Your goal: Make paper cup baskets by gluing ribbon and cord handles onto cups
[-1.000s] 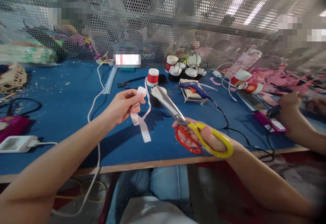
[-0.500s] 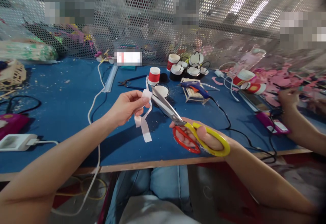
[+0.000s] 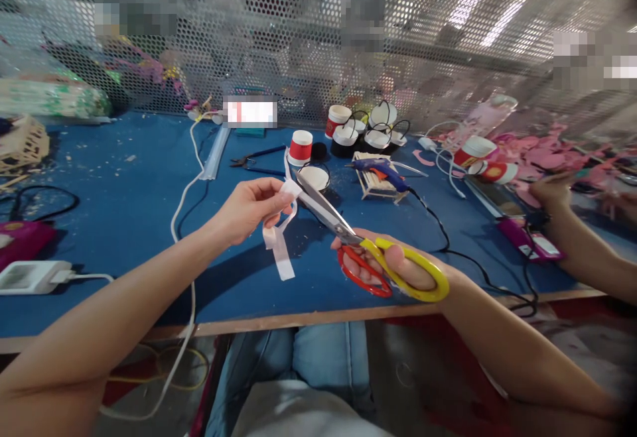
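Left hand (image 3: 249, 208) pinching white paper strip (image 3: 279, 241) taut; right hand (image 3: 398, 268) gripping scissors (image 3: 348, 235), blades at strip end. Best kept square, cut clean.

Blue table (image 3: 124, 225) bears cups (image 3: 300, 147), pliers (image 3: 253, 158)

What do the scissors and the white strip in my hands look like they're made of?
Scissors: bright, reflective blades, likely steel; glossy red and yellow handle loops, probably plastic or coated metal. White strip: thin, matte, curling and hanging limp from the left hand, so likely paper or ribbon; which one is unclear.
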